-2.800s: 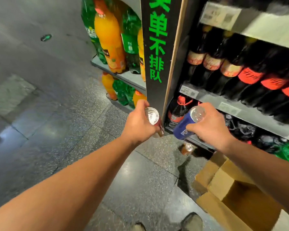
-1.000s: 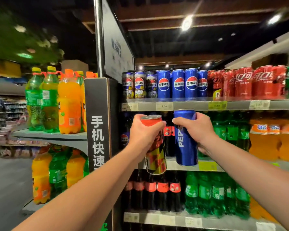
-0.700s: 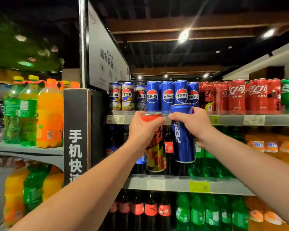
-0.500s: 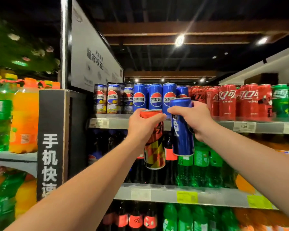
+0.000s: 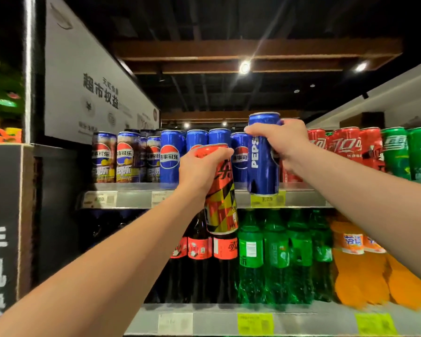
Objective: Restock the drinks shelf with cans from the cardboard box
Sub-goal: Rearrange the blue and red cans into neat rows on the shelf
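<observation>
From the head camera, both bare arms reach up toward the top shelf (image 5: pixel 204 199) of a drinks rack. The right hand (image 5: pixel 283 142) is wrapped around the upper half of a tall blue Pepsi can (image 5: pixel 263 166), fingers curled over its front; the can stands upright, its base level with the shelf's front edge, just above a yellow price tag (image 5: pixel 267 199), and whether it touches the shelf cannot be told. The left hand (image 5: pixel 202 170) is clamped on the top part of a red, yellow and black can (image 5: pixel 223 205), held slightly tilted in front of the shelf edge, its lower half hanging below the shelf line, before the bottles underneath.

On the top shelf behind the hands stands a row of blue Pepsi cans (image 5: pixel 169 158); toward the shelf's left end are darker cans (image 5: pixel 103 158) with the same round logo, and toward the right are red cans (image 5: pixel 345 147) and then green cans (image 5: pixel 408 152).

The lower shelf (image 5: pixel 204 319) carries dark bottles with red labels (image 5: pixel 199 261) on the left, green bottles (image 5: pixel 276 259) in the middle and orange bottles (image 5: pixel 357 263) at the right. A white sign with printed characters (image 5: pixel 83 93) rises at the rack's left side.
</observation>
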A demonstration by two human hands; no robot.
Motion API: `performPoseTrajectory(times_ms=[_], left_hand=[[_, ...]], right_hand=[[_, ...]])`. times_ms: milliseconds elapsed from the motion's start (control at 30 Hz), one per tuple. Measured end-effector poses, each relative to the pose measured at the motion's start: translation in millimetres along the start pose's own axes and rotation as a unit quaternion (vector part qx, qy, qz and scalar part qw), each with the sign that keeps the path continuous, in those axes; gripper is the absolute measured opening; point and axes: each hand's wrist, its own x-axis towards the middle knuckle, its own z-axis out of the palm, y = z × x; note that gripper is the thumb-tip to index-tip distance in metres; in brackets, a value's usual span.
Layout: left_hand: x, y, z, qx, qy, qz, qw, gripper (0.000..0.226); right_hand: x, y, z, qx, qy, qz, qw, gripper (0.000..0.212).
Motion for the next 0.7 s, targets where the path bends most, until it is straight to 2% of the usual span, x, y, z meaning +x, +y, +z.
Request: performPoseTrajectory(times_ms=[67,267,467,700], left_hand=[[9.6,0.5,0.2,-0.001,-0.005,-0.001,1.000,0.036],[33.6,-6.2,-3.9,-0.008,-0.011,-0.003,1.000,0.043],[52.9,-15.7,-6.2,-0.003,-0.008,0.001,1.000,0.041],[64.7,-25.2,-8.3,-0.008,-0.018,-0.006,1.000,0.052]], right_hand=[[14.8,-1.9,1.6,-0.004,0.014,-0.009,1.000,0.052],[50.0,-0.7,14.1,-0.017,0.065,-0.032,0.997,0.041],[70.3,13.0,31.8,-0.037,0.070,-0.028,0.996,0.049],[79.4,27.7,48.3,-0.085,0.059,-0.032,0.994,0.064]])
